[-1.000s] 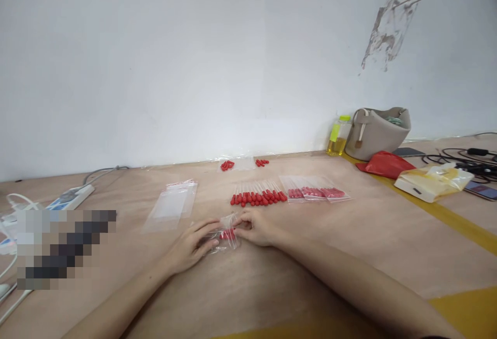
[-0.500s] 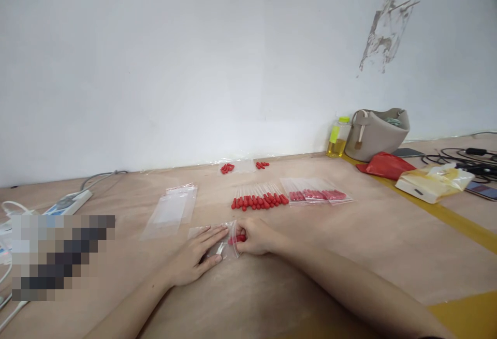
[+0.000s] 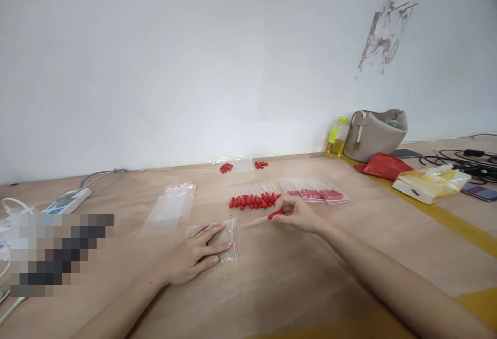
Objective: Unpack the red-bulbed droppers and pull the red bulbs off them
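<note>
My left hand (image 3: 200,253) lies with fingers spread on a clear zip bag (image 3: 229,243), pressing it flat to the covered table. The bag's mouth faces right. In a pinch, my right hand (image 3: 297,215) holds a dropper by its red rubber bulb (image 3: 275,215). The dropper's clear tube (image 3: 254,222) points left, its tip near the bag's mouth but outside it. Just beyond the right hand lies a row of several red-bulbed droppers (image 3: 252,202), tubes pointing away. To their right, overlapping clear bags (image 3: 318,194) contain more red-bulbed droppers.
Flat clear bags (image 3: 171,207) lie at left. Small red pieces (image 3: 226,167) rest near the wall. A power strip (image 3: 68,202) is at far left. At right are a bottle (image 3: 336,139), a grey handbag (image 3: 375,137), a red packet (image 3: 384,166), a tissue pack (image 3: 430,183) and cables.
My right hand has moved right, away from the bag's mouth, with the dropper's tube now showing outside the bag. My left hand stays on the bag, its fingers shifted slightly.
</note>
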{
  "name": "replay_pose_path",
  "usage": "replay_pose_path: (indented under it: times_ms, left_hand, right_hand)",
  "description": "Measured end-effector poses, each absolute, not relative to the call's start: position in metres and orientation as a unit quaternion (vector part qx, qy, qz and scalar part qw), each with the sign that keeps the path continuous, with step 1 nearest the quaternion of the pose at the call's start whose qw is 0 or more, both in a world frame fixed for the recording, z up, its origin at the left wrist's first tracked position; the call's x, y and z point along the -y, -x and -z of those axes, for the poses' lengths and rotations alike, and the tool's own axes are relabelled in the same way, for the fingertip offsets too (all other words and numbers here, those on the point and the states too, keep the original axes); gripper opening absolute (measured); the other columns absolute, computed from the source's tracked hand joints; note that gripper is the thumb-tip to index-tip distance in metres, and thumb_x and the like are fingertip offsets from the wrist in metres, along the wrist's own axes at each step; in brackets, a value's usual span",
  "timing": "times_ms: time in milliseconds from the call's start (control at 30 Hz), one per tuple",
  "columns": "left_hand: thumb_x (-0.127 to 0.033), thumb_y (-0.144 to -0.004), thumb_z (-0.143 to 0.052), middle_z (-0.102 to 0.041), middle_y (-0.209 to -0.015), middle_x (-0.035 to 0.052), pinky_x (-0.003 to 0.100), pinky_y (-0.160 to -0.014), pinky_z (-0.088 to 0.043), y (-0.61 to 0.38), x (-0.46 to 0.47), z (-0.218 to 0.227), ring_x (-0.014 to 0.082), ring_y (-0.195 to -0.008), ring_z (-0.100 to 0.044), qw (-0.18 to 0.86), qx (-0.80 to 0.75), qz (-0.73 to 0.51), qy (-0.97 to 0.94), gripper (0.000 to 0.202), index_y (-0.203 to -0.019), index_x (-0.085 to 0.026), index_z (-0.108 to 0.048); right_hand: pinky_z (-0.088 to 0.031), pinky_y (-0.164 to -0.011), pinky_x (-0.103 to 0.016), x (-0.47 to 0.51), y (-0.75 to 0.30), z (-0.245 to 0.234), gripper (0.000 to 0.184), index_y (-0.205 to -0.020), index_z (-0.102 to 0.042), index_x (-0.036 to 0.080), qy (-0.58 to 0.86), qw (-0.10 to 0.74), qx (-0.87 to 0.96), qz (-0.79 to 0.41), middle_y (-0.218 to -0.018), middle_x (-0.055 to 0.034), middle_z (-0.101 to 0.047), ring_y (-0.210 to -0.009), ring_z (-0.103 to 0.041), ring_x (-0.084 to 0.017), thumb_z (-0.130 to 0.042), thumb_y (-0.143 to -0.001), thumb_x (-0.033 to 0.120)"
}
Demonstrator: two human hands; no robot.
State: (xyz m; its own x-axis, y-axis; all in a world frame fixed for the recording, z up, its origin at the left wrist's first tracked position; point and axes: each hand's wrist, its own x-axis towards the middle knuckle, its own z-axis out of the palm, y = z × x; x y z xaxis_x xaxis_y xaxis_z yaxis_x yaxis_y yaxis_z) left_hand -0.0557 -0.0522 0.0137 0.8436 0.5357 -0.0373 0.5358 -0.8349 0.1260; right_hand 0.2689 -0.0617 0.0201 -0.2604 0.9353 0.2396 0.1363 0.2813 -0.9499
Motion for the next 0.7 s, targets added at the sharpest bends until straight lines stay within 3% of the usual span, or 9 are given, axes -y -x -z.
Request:
replay_pose_path:
  times_ms: [167,233,300,367,433,533,633,700]
  left_hand:
    - [-0.042,-0.085,-0.042,-0.023,-0.143,-0.0016,0.047,-0.105,-0.020,0.043,0.057,-0.024,0.0263,-0.131,-0.020,0.185,-0.320,-0.075,-0.926,0.037,-0.122,-0.035,-0.047]
    - [-0.045,-0.084,-0.043,-0.039,-0.136,0.0034,0.044,-0.103,-0.027,0.024,0.059,-0.030,0.0252,-0.125,-0.033,0.302,-0.384,-0.169,-0.856,0.039,-0.117,-0.028,-0.054]
    - [-0.046,-0.082,-0.046,-0.058,-0.116,0.0082,0.040,-0.097,-0.037,0.000,0.061,-0.035,0.0232,-0.110,-0.051,0.461,-0.439,-0.263,-0.725,0.041,-0.111,-0.020,-0.059]
    - [-0.042,-0.080,-0.053,-0.065,-0.100,0.0093,0.034,-0.090,-0.044,-0.023,0.061,-0.036,0.0201,-0.096,-0.059,0.614,-0.447,-0.318,-0.568,0.035,-0.100,-0.015,-0.062]
    - [-0.032,-0.078,-0.059,-0.067,-0.089,0.0080,0.026,-0.080,-0.049,-0.040,0.059,-0.033,0.0159,-0.084,-0.063,0.685,-0.438,-0.356,-0.460,0.021,-0.086,-0.014,-0.063]
    - [-0.023,-0.075,-0.062,-0.066,-0.076,0.0045,0.020,-0.063,-0.050,-0.045,0.048,-0.027,0.0110,-0.068,-0.062,0.679,-0.462,-0.374,-0.432,0.009,-0.075,-0.014,-0.061]
    - [-0.023,-0.071,-0.064,-0.065,-0.073,0.0024,0.020,-0.061,-0.048,-0.034,0.024,-0.030,0.0099,-0.063,-0.061,0.630,-0.488,-0.358,-0.487,0.010,-0.074,-0.014,-0.060]
    - [-0.023,-0.066,-0.068,-0.065,-0.067,0.0015,0.021,-0.060,-0.047,-0.024,0.002,-0.037,0.0094,-0.058,-0.059,0.610,-0.495,-0.344,-0.515,0.014,-0.071,-0.014,-0.060]
  right_hand:
    - [-0.043,-0.054,-0.023,0.070,-0.282,-0.039,0.019,-0.067,-0.054,0.017,0.402,0.554,0.661,-0.308,-0.067,0.0000,-0.057,-0.060,-0.054,-0.011,-0.067,-0.065,0.030]
    - [-0.044,-0.056,-0.024,0.075,-0.268,-0.039,0.014,-0.065,-0.055,0.017,0.393,0.591,0.678,-0.192,-0.068,-0.0005,-0.056,-0.063,-0.054,-0.011,-0.065,-0.067,0.027]
    - [-0.044,-0.057,-0.023,0.078,-0.247,-0.034,0.008,-0.067,-0.057,0.018,0.383,0.587,0.707,-0.093,-0.069,-0.0014,-0.055,-0.064,-0.053,-0.011,-0.062,-0.070,0.022]
    - [-0.045,-0.058,-0.022,0.079,-0.223,-0.023,0.003,-0.071,-0.058,0.018,0.355,0.568,0.741,-0.040,-0.074,-0.0025,-0.055,-0.065,-0.053,-0.010,-0.057,-0.074,0.020]
    - [-0.045,-0.058,-0.020,0.075,-0.203,-0.009,0.008,-0.071,-0.057,0.018,0.318,0.541,0.778,-0.020,-0.078,-0.0035,-0.054,-0.066,-0.052,-0.009,-0.053,-0.077,0.017]
    - [-0.047,-0.065,-0.022,0.066,-0.188,0.009,0.005,-0.076,-0.057,0.019,0.277,0.503,0.819,0.008,-0.082,-0.0040,-0.054,-0.074,-0.054,-0.012,-0.052,-0.078,0.018]
    - [-0.047,-0.072,-0.025,0.062,-0.191,0.018,0.022,-0.097,-0.055,0.020,0.285,0.467,0.837,-0.009,-0.097,-0.0067,-0.052,-0.084,-0.053,-0.014,-0.057,-0.075,0.019]
    - [-0.046,-0.071,-0.026,0.065,-0.202,0.021,0.026,-0.099,-0.053,0.021,0.305,0.440,0.844,-0.005,-0.100,-0.0068,-0.051,-0.084,-0.053,-0.014,-0.057,-0.073,0.017]
